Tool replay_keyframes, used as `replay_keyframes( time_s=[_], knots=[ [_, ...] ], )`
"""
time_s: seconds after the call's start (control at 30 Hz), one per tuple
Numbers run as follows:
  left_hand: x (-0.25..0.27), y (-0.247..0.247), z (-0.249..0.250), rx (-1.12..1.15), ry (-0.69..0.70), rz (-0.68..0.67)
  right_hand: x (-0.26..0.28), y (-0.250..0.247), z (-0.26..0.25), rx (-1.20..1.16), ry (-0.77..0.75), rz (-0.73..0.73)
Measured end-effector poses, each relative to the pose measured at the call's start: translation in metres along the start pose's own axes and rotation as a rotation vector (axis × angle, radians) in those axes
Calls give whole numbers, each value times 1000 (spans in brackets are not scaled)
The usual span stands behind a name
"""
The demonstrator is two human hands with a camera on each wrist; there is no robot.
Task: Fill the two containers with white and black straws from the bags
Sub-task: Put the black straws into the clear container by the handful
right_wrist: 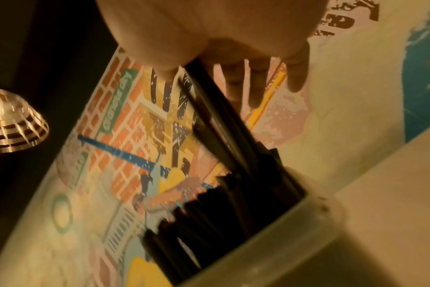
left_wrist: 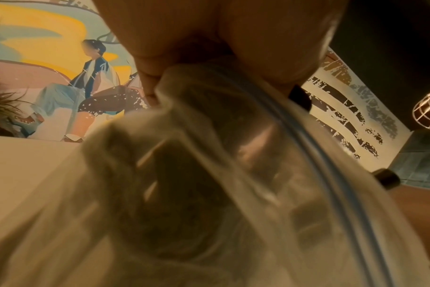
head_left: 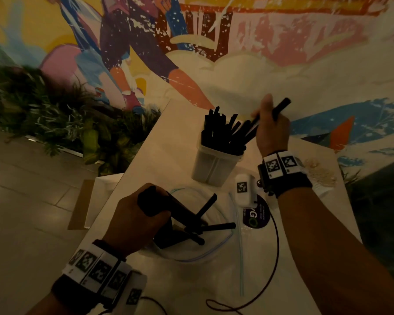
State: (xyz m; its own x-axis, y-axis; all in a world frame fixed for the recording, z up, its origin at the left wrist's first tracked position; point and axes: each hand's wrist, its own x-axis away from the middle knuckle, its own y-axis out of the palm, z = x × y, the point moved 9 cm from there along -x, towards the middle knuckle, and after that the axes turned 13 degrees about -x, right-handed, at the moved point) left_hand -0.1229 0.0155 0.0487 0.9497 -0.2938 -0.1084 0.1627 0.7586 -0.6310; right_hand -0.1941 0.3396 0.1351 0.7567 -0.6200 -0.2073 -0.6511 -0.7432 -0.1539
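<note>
Black straws in container: a bunch of black straws [head_left: 223,130] stands leaning in the translucent plastic container [head_left: 214,165] on the white table [head_left: 168,142].
Right hand: the right hand [head_left: 271,128] pinches a few black straws [head_left: 280,106] between thumb and fingers, their lower ends in the container's mouth; in the right wrist view the other fingers [right_wrist: 258,85] hang spread apart.
Bag: a clear zip bag [head_left: 216,242] lies open on the table just in front of the container, several loose black straws [head_left: 214,226] inside.
Left hand: the left hand [head_left: 134,219] has its fingers curled tight round the gathered plastic.
Nearby: a crumpled clear bag [head_left: 321,172] lies at the table's right edge; a painted mural [head_left: 191,42] and plants [head_left: 43,110] stand behind.
</note>
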Motion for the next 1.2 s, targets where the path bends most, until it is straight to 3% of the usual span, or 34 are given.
replay_keyframes(
  time_s=[0.1,0.17,0.3,0.37,0.4,0.5,0.57,0.73,0.9,1.03,1.2],
  knots=[
    [-1,0,0,12,-7,1,-3,17,35,332,203,-197],
    [-1,-1,1,10,0,0,-10,19,41,385,182,-188],
    [-1,-2,-4,-25,-11,3,-6,12,-22,246,-256,13],
    [-3,-2,-4,-31,-15,2,3,19,-42,236,-442,3],
    [-4,-1,-4,-34,-15,-1,4,33,-37,313,-436,-95],
    [-5,1,-3,-53,-15,-14,12,71,21,769,-201,-476],
    [-5,1,-2,-62,-7,-12,19,75,38,864,-172,-563],
    [-5,1,-5,-71,-11,-10,21,72,32,804,-180,-528],
    [-4,-1,-5,-28,-19,-5,41,26,-27,315,-351,-245],
    [-5,0,-5,-74,-9,-20,72,-10,-4,281,-113,-358],
    [-3,-1,-6,-60,-28,-5,158,-16,84,598,315,-869]
  ],
)
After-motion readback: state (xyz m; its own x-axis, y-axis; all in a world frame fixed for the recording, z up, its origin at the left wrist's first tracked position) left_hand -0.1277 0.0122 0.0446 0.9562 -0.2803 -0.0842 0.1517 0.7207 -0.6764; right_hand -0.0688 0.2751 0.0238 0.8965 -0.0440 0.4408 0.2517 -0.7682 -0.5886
